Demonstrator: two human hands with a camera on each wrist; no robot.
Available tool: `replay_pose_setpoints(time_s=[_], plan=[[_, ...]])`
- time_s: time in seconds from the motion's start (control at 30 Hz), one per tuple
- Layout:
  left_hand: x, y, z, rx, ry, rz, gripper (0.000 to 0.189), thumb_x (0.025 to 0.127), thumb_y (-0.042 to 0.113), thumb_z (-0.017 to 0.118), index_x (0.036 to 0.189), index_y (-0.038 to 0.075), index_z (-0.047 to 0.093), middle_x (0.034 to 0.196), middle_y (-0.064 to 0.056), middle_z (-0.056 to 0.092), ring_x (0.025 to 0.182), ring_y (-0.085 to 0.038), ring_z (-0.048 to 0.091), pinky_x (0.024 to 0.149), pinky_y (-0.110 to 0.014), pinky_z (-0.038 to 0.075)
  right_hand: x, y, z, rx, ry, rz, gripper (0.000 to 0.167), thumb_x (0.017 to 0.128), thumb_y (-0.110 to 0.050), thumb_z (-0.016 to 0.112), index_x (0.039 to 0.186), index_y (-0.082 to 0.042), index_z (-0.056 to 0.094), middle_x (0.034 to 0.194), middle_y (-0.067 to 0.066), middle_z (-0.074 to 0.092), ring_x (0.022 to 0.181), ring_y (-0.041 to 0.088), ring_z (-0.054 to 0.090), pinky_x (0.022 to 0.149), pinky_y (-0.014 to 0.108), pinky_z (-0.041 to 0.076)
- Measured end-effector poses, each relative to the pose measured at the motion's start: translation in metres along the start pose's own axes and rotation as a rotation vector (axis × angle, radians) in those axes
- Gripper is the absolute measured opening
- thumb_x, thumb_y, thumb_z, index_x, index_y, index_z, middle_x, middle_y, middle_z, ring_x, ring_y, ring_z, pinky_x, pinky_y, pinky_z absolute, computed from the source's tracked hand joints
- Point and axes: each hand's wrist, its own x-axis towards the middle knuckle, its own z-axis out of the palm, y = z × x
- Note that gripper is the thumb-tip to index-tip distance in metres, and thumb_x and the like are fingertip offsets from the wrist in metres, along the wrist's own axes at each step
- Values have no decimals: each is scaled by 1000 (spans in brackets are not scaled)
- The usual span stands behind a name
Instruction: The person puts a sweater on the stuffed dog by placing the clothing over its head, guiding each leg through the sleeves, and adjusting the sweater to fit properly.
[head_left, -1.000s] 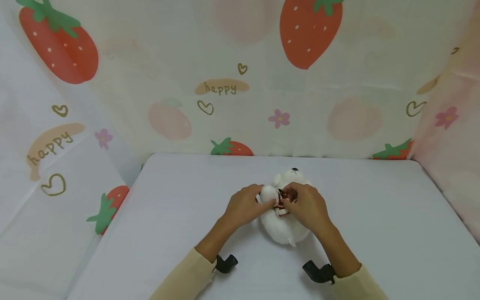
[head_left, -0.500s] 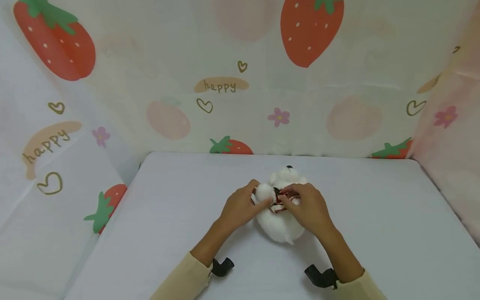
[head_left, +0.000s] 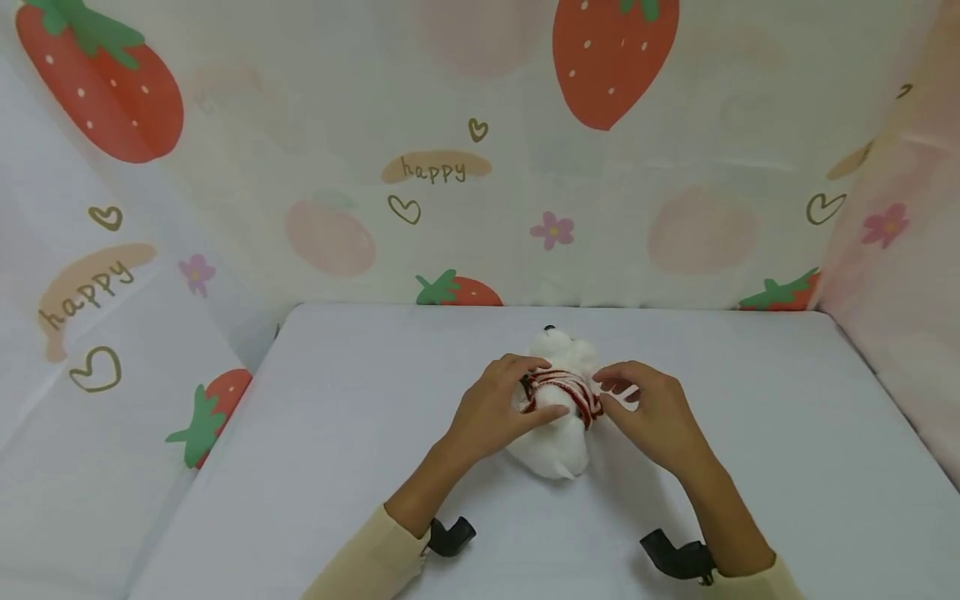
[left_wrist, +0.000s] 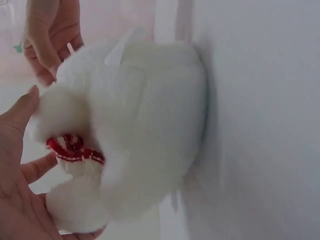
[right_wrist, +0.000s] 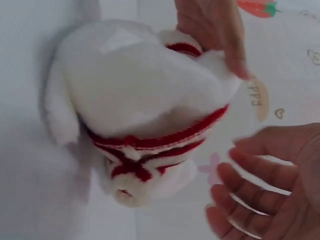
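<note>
A white plush toy bear [head_left: 553,457] sits on the table, its dark nose pointing to the far side. Round its upper body is a small red-and-white striped knitted sweater [head_left: 581,393]; a rolled sleeve end shows in the right wrist view. My left hand [head_left: 491,408] holds the bear from the left, thumb and fingers spread round its upper body, as the left wrist view also shows. My right hand [head_left: 663,412] is at the bear's right side. In the right wrist view the right hand [right_wrist: 272,182] has its fingers spread and a gap to the sweater [right_wrist: 155,142].
The white table [head_left: 360,375] runs back to a hanging cloth [head_left: 615,183] printed with strawberries, and cloth also hangs at both sides. Black wrist cameras [head_left: 452,537] jut inward from beige sleeves [head_left: 371,554].
The bear has turned, its nose shifting left and its striped back coming into view. My right hand has let go of the sweater and moved right; the left hand keeps its hold.
</note>
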Motion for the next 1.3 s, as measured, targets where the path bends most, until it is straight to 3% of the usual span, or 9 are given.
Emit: replay_pose_setpoints(time_s=[0.17,0.33,0.43,0.6,0.67,0.77,0.87,1.03,1.3], plan=[[3,-1,-2,-86,-31,36,62,86,50,79,138,24,58,133,3,58,126,-15,52,102,-43,48,-1,-7,4,-142,-42,29,22,85,-15,82,104,-8,73,85,-2,67,82,22,62,65,34,49],[8,-4,-2,-170,-59,96,61,85,43,81,139,23,59,135,5,58,128,-13,52,107,-40,44,-1,-7,15,-196,10,54,16,87,-14,80,100,-7,74,81,-2,68,74,18,61,58,31,46],[10,-4,-1,-194,-72,123,62,85,41,82,139,20,59,134,4,59,127,-13,52,107,-39,44,2,0,18,-92,36,114,9,90,-8,73,98,-6,76,83,2,72,75,19,65,61,32,50],[12,-2,-2,-220,-83,119,64,84,35,84,139,16,59,134,0,60,127,-13,53,107,-37,44,7,12,13,251,24,315,16,98,-8,60,107,-2,72,95,10,74,90,23,67,76,35,53],[12,0,-2,-209,-80,107,63,83,34,85,139,17,59,133,0,60,126,-13,54,106,-37,45,8,14,10,369,6,354,18,101,-10,57,111,0,69,100,12,73,91,22,66,81,36,53],[13,4,-1,-160,-68,87,61,83,37,85,137,21,60,130,2,62,117,-13,58,98,-36,49,9,15,8,508,-39,345,21,103,-9,54,115,4,65,101,12,71,89,19,65,84,36,54],[14,9,2,-104,-53,71,58,83,40,84,135,24,62,122,5,64,104,-11,60,86,-32,52,9,15,7,572,-84,291,20,103,-7,53,115,6,63,97,11,70,85,18,64,81,34,55],[19,16,7,-43,-39,80,49,84,42,83,127,25,68,113,8,66,89,-8,58,74,-25,50,8,16,6,589,-144,204,16,103,-7,55,111,5,63,94,11,69,84,19,64,81,34,54],[28,21,17,-2,-24,101,38,82,30,87,117,24,73,104,8,67,87,-6,59,72,-23,48,6,14,3,566,-192,133,13,103,-6,54,108,1,65,99,14,63,85,18,61,77,32,52]])
